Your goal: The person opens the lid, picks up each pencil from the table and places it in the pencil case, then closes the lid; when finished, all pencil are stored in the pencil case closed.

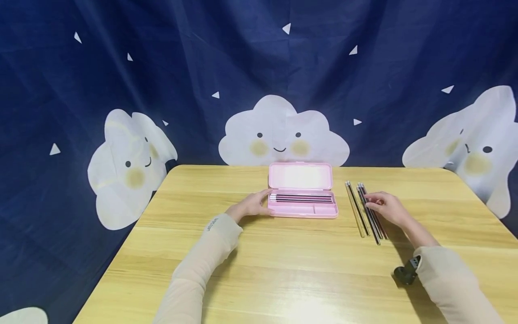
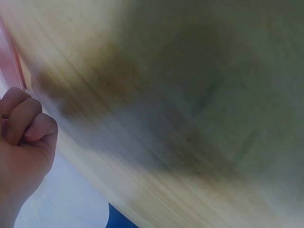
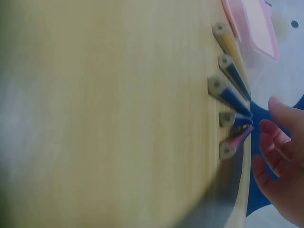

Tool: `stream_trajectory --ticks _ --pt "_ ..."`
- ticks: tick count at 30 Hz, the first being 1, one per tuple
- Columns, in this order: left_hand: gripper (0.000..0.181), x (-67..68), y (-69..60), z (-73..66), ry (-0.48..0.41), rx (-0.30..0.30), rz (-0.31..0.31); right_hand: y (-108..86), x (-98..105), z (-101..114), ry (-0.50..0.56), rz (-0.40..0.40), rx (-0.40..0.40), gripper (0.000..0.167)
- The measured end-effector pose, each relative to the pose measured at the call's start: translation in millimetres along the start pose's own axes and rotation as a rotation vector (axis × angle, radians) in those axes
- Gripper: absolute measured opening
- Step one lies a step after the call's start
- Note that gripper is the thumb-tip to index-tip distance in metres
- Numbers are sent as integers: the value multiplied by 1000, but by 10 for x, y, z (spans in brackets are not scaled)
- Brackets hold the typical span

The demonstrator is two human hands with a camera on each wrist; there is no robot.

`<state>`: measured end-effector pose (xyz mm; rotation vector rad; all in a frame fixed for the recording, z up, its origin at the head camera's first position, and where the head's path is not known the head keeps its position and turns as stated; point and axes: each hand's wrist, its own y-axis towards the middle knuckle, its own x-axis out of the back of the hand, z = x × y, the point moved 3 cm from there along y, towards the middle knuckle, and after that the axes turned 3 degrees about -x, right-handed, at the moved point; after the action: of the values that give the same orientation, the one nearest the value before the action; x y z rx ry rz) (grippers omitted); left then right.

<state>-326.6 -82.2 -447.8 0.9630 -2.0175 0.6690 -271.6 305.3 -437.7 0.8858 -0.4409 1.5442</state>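
Note:
An opened pink pencil case point(image 1: 291, 210) lies near the table's far edge, its lid point(image 1: 300, 176) raised at the back. Several dark striped pencils point(image 1: 301, 198) rest in its rear compartment. My left hand point(image 1: 252, 204) grips the case's left end between thumb and fingers; the left wrist view shows those fingers curled. To the right of the case, several loose pencils point(image 1: 367, 213) lie roughly side by side, one of them yellowish point(image 3: 230, 45). Over the rightmost ones hovers my right hand point(image 1: 388, 208), fingers loosely bent and apart, with nothing visible between them in the right wrist view.
The wooden table point(image 1: 283, 265) has its far edge just behind the case. A dark blue curtain point(image 1: 194, 54) with white smiling clouds hangs behind it. A small black device point(image 1: 406, 271) is attached at the right sleeve.

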Motion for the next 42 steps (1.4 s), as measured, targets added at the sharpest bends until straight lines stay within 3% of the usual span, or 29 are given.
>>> stream_trajectory --ticks 16,23,32,42 --pt "83 12 -7 16 10 16 13 -99 61 -124 -37 191 -76 36" --pt "84 7 -3 12 13 9 13 -103 52 -232 95 190 28 39" --pt "84 2 9 23 4 24 10 -50 70 -94 -154 211 -108 35" --pt "85 2 10 27 -3 30 12 -5 38 -85 -217 198 -149 35"
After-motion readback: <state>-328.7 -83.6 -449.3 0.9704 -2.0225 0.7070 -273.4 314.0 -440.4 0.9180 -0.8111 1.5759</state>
